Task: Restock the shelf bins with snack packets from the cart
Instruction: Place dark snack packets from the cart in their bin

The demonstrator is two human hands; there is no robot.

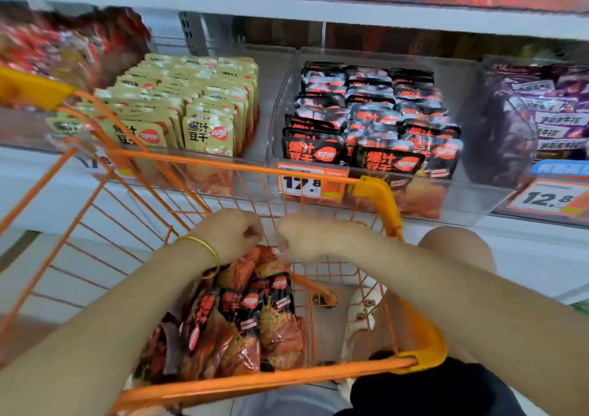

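A pile of black-and-red snack packets (255, 320) lies in the orange wire cart (376, 189). Both my hands are down inside the cart, right above the pile. My left hand (229, 234), with a gold bangle on the wrist, has its fingers curled over the top packets. My right hand (309, 237) is blurred, and its curled fingers meet the upper edge of the same packets. On the shelf behind stands a clear bin (478, 202) with rows of matching black-and-red packets (373, 119).
Left of that bin, rows of beige packets (191, 106) fill another bin. A bin of purple packets (541, 119) is at the right. Price tags (299, 184) hang on the shelf front. The cart's front rim stands between me and the shelf.
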